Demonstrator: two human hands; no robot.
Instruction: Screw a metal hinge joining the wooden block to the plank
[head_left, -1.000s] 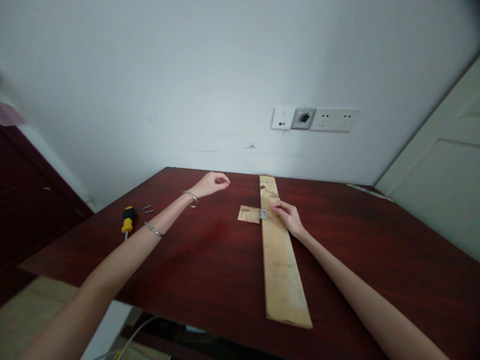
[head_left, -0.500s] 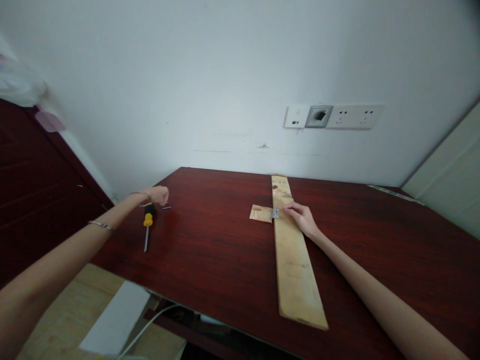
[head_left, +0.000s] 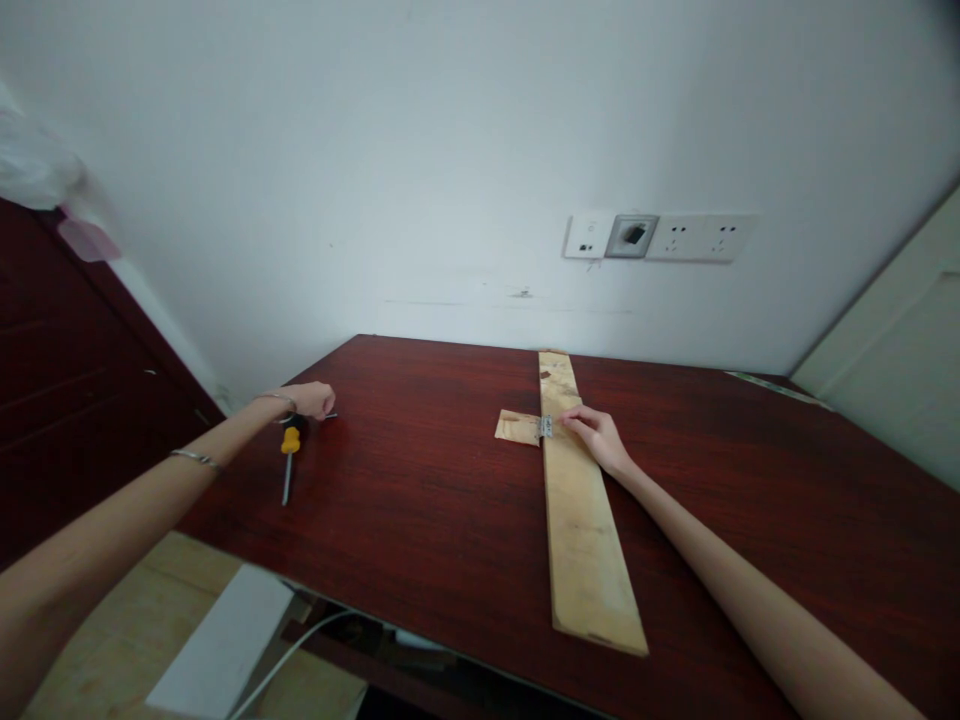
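Note:
A long pale wooden plank (head_left: pixel 581 520) lies on the dark red table (head_left: pixel 435 500), running away from me. A small wooden piece (head_left: pixel 515 427) joins its left side through a small metal hinge (head_left: pixel 545 427). My right hand (head_left: pixel 596 435) rests on the plank, fingertips by the hinge, fingers loosely spread. My left hand (head_left: pixel 306 400) is at the table's left edge, fingers pinched over small screws (head_left: pixel 330 415), just above a yellow-and-black screwdriver (head_left: pixel 288 455). Whether a screw is gripped I cannot make out.
A white wall with a row of sockets (head_left: pixel 660 237) stands behind the table. A dark wooden cabinet (head_left: pixel 67 370) is at the left, a pale door (head_left: pixel 892 370) at the right. A white cable (head_left: pixel 292 655) and white board lie on the floor below the near edge.
My left hand swept from the table's middle over to the screws beside the screwdriver and closed over them. My right hand stayed on the plank by the hinge.

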